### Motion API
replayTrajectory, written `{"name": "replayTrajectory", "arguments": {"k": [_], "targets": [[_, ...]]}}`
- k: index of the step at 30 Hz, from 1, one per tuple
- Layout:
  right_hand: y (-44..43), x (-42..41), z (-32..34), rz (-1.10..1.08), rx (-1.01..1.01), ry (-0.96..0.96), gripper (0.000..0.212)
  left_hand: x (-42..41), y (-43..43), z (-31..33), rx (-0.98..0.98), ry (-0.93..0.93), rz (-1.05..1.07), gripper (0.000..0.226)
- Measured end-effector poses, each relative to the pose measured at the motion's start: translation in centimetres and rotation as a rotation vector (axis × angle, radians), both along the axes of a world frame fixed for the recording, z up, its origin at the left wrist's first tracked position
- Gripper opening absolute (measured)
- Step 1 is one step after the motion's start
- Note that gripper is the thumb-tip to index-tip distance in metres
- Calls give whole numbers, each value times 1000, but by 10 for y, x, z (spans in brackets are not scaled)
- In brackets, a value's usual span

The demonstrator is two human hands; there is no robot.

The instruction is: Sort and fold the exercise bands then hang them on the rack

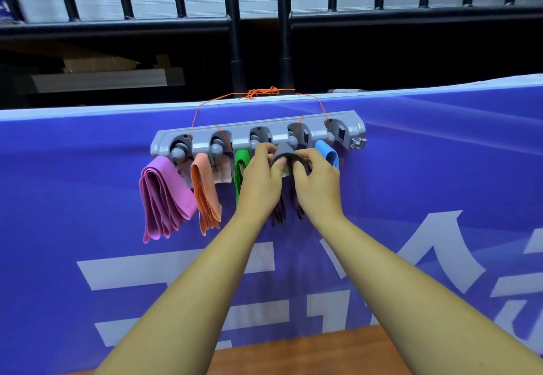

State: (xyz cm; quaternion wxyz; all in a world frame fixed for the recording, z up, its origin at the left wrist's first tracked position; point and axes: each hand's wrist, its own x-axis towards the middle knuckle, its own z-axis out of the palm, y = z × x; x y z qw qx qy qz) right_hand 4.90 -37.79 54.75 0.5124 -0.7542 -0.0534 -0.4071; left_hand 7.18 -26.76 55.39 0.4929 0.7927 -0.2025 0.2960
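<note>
A grey rack (258, 130) with several hooks hangs by an orange string (264, 92) on a blue banner. On it hang a folded purple band (164, 198), an orange band (205, 192), a green band (241, 169) and a light blue band (327, 154). A dark grey band (286, 154) hangs from a hook between the green and blue ones. My left hand (260, 174) and my right hand (316, 177) both pinch its folded top, just below the rack. Its loose ends (279, 210) dangle between my wrists.
The blue banner (411, 169) with white characters covers a barrier. Behind it stand black metal railings (235, 22). A strip of wooden table (308, 354) shows at the bottom edge. A small metal hook (359, 142) sticks out at the rack's right end.
</note>
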Motion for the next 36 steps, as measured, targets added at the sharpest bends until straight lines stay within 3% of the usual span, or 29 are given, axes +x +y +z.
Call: {"name": "replayTrajectory", "arguments": {"k": [9,19,27,36], "targets": [[-2,2,-7,20,-50,-6,26,-3,-5,-8,-71,60,-61,21],[-1,-1,0,16,-45,-57,29,7,-3,-12,-141,-12,-37,19],[-3,2,-11,40,-82,-86,32,1,1,-24,-90,-84,17,41],[-2,-5,-12,65,-52,-33,21,-14,3,-22,-46,-13,36,42]]}}
